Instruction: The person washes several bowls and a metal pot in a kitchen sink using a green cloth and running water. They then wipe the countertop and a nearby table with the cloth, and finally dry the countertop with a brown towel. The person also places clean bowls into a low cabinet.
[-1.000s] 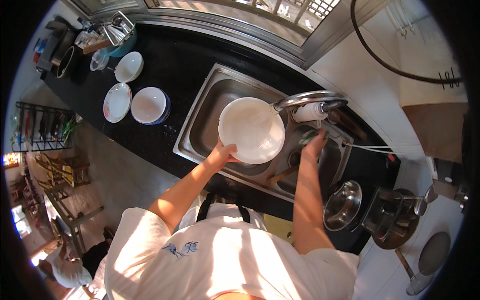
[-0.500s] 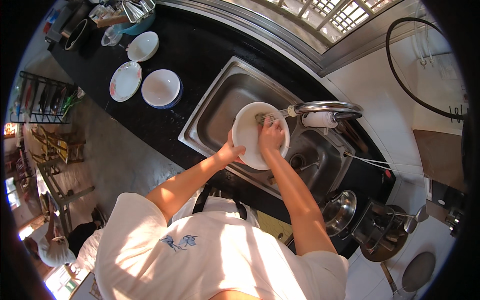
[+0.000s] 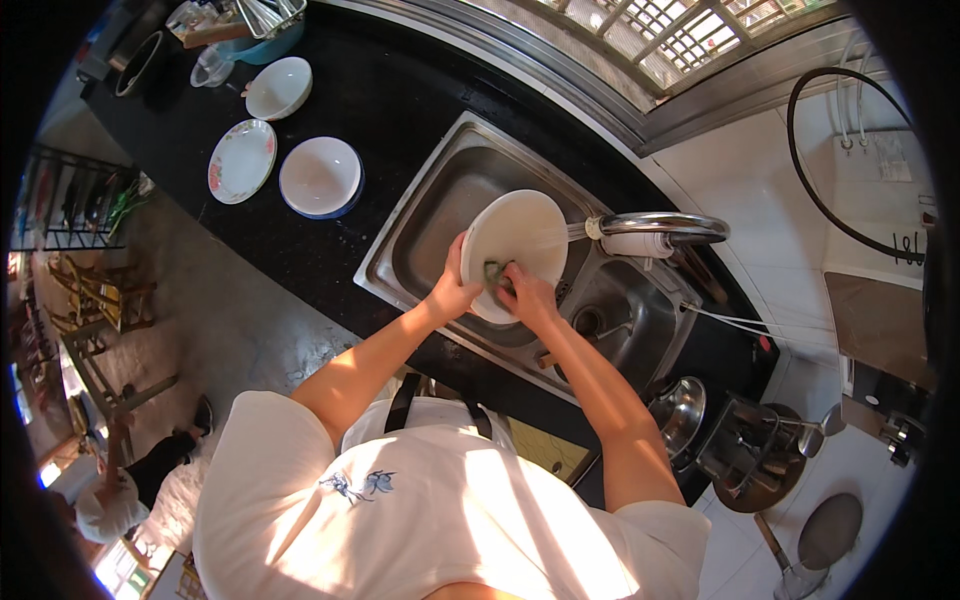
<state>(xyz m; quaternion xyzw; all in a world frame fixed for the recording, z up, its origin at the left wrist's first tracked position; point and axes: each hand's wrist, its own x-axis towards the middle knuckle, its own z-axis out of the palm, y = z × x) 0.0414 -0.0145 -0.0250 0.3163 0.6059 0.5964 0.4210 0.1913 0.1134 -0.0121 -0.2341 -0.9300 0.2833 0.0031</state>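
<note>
Over the double steel sink (image 3: 425, 215), a large white bowl (image 3: 528, 222) is held tilted. My left hand (image 3: 454, 288) grips its left rim, the fingers partly hidden behind it. Pressed against the bowl's lower part is a dark green scrubbing pad (image 3: 493, 275), which my right hand (image 3: 530, 299) pinches. Water streams from the chrome faucet (image 3: 665, 222) onto the bowl's right side.
On the black counter to the left stand a stack of bowls (image 3: 321, 175), a floral plate (image 3: 243, 160) and another white bowl (image 3: 280, 88). A metal pot (image 3: 679, 415) and a utensil rack (image 3: 745, 455) sit at the right. Someone (image 3: 110, 505) is behind at lower left.
My right hand has moved with the scrubbing pad from the bowl's upper right down to its lower part. The bowl has tilted and shifted slightly up and left.
</note>
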